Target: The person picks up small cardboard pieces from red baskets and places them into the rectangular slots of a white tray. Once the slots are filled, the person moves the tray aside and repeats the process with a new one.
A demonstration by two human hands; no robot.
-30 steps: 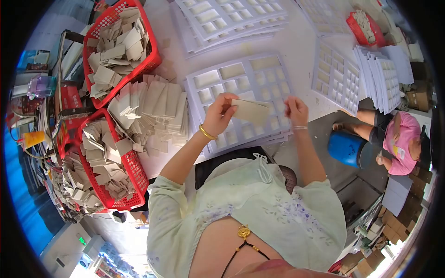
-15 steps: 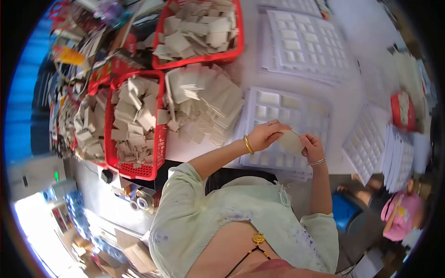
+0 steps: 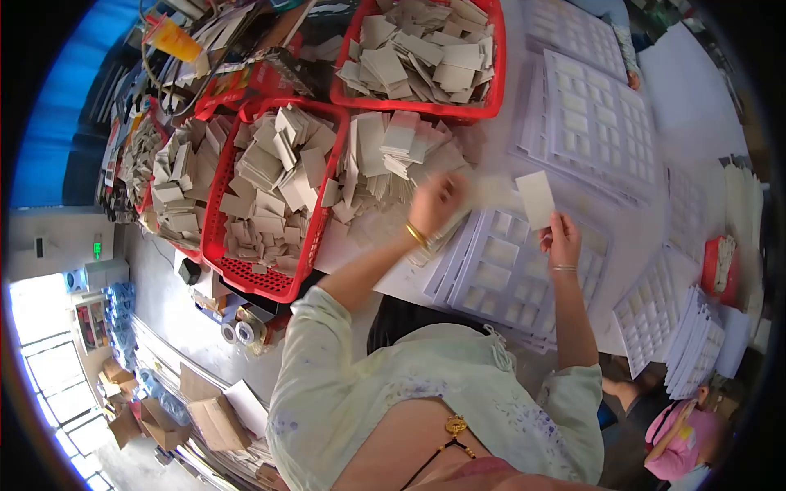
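Note:
My left hand (image 3: 438, 203), with a gold bangle (image 3: 417, 236) at its wrist, is motion-blurred beside the loose pile of grey cards (image 3: 393, 151); its fingers are smeared, and a pale blur lies to its right. My right hand (image 3: 561, 237) pinches the lower edge of a pale rectangular card (image 3: 536, 199) between thumb and fingers. Beneath and between the hands lies a stack of white trays with square compartments (image 3: 499, 274).
Red baskets of grey cards stand at the left (image 3: 274, 286) and top (image 3: 417, 106). More compartment trays (image 3: 602, 123) lie at upper right, others (image 3: 651, 315) at the right edge. A person in pink (image 3: 684, 438) is at lower right; another person's hand (image 3: 633, 79) shows at upper right.
My left hand has moved away from my right hand, up and left to the card pile. My right hand now holds the card raised. The whole view has shifted.

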